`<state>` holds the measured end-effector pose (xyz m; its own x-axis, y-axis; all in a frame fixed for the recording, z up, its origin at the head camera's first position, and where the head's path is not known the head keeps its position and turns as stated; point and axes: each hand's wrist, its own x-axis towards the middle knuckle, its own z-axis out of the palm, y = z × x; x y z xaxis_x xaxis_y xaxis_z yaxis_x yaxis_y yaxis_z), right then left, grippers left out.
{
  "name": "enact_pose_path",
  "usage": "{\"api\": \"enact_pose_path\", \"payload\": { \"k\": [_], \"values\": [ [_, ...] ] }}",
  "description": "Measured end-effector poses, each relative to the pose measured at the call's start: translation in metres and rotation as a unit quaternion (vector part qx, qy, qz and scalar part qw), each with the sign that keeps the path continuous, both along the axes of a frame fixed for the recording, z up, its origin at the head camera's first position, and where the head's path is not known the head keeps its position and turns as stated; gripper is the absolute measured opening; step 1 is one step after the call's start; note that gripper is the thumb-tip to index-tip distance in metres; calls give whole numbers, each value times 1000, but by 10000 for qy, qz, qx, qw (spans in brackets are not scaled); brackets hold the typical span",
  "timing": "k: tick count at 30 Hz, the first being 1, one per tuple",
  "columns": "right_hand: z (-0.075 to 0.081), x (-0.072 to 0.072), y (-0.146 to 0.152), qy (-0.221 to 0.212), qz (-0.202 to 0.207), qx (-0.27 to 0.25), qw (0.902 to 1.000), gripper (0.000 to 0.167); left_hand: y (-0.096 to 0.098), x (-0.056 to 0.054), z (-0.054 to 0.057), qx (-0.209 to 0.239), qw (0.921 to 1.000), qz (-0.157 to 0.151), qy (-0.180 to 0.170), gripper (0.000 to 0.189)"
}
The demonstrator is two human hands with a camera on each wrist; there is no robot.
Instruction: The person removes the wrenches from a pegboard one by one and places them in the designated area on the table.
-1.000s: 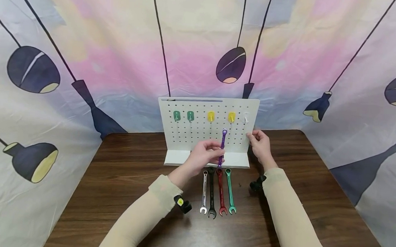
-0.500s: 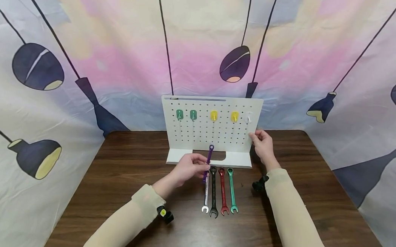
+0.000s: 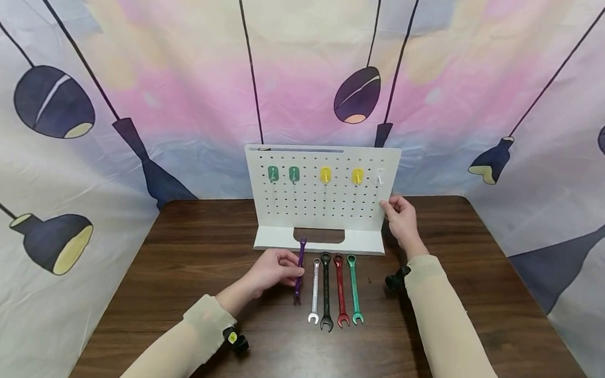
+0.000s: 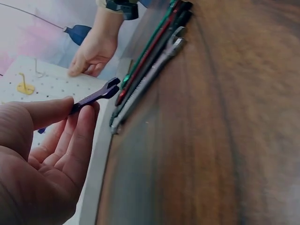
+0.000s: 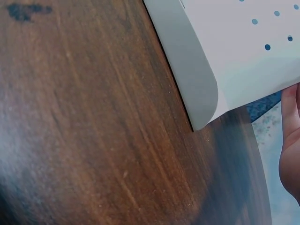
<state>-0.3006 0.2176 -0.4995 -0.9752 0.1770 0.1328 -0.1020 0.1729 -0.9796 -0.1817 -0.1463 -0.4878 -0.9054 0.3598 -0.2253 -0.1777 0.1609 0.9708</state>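
Note:
Between thumb and fingers my left hand pinches a purple combination wrench, just left of a row of wrenches. In the left wrist view the purple wrench's open jaw end points away from the palm. My right hand grips the right edge of a white pegboard, thumb on its front face. On the table lie a silver wrench, a black wrench, a red wrench and a green wrench, side by side, ring ends toward the board.
Two green hooks, two yellow hooks and a clear hook are fixed on the pegboard, with nothing hanging on them. The board stands on the brown wooden table, before a printed cloth backdrop.
My left hand has carried the purple wrench down and to the left, from in front of the pegboard to beside the silver wrench. My right hand stays at the board's edge.

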Motion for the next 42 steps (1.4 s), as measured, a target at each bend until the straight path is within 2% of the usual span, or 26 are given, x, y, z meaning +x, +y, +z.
{"api": "enact_pose_path", "payload": {
  "k": [5, 13, 29, 42],
  "values": [
    [-1, 0, 0, -6, 19, 13, 10000, 33, -3, 8, -8, -67, 9996, -136, -245, 21],
    [0, 1, 0, 66, -19, -7, 10000, 29, -3, 12, -15, -250, 9991, -183, -303, 19],
    [-1, 0, -1, 61, -62, -6, 10000, 31, 6, 13, -18, -567, 9971, -214, -452, 19],
    [-1, 0, 0, 19, -9, -39, 10000, 36, 10, 14, -15, -654, 9967, -125, -465, 21]
  ]
}}
